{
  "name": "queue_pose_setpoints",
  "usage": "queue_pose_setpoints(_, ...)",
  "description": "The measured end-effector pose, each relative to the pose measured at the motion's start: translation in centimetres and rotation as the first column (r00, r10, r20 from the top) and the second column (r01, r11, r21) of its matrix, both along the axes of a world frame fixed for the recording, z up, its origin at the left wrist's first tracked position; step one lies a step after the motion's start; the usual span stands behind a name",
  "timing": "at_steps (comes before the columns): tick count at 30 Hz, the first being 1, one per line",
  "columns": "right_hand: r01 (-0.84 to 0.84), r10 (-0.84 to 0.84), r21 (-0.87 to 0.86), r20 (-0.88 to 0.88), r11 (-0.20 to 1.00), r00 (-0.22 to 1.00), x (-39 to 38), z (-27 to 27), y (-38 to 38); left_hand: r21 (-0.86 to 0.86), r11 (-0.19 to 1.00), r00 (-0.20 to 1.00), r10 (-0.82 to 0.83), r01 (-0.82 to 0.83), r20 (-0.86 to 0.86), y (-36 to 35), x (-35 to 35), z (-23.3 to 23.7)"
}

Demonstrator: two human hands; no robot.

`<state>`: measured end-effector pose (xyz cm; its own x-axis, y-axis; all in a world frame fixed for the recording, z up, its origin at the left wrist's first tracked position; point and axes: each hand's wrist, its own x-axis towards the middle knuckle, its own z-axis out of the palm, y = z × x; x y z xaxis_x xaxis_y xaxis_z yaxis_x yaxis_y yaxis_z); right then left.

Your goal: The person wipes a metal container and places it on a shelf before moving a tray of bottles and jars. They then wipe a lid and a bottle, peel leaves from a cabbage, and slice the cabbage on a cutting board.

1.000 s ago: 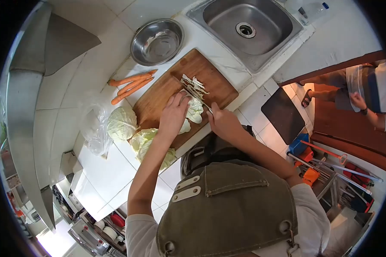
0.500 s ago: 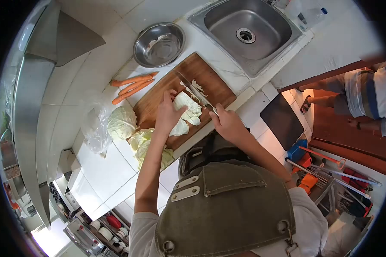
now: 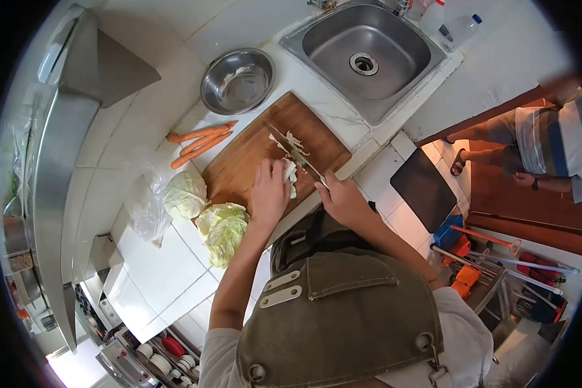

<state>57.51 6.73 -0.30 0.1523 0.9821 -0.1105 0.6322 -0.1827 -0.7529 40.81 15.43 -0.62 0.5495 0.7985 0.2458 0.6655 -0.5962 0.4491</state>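
My right hand (image 3: 344, 202) is wrapped round the handle of a kitchen knife (image 3: 300, 157), its blade slanting up and left over the board. My left hand (image 3: 269, 193) presses its curled fingers on a small bunch of cabbage leaves (image 3: 291, 178) beside the blade; the hand hides part of the bunch. Thin cabbage shreds (image 3: 295, 142) lie on the blade's far side. Under all this is a wooden cutting board (image 3: 239, 165). Left of the board sit a pale cabbage (image 3: 186, 195) and a looser, greener cabbage piece (image 3: 223, 233), near my left forearm.
Three carrots (image 3: 202, 143) lie by the board's upper left edge, below a steel bowl (image 3: 238, 81). A steel sink (image 3: 317, 42) is set into the counter above right. Left is a crumpled plastic bag (image 3: 147, 207). Another person (image 3: 530, 145) stands in the doorway at right.
My left hand has moved down and closed over the leaves, which were spread wide before and are now bunched and mostly covered. The knife stays in my right hand. The view has shifted slightly.
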Motion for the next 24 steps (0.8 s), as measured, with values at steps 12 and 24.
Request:
queue_pose_setpoints(12,0.036,-0.036,-0.007,0.014,0.999,0.999,-0.8,0.3,-1.0,-0.001,1.0,1.0,0.018,-0.018,0.015,-1.4,0.0,-0.2)
queue_pose_setpoints(24,-0.08,0.078,0.032,0.06,0.996,0.995,-1.0,0.7,-1.5,-0.135,0.991,0.996,0.017,-0.005,0.091,-1.4,-0.7,0.5)
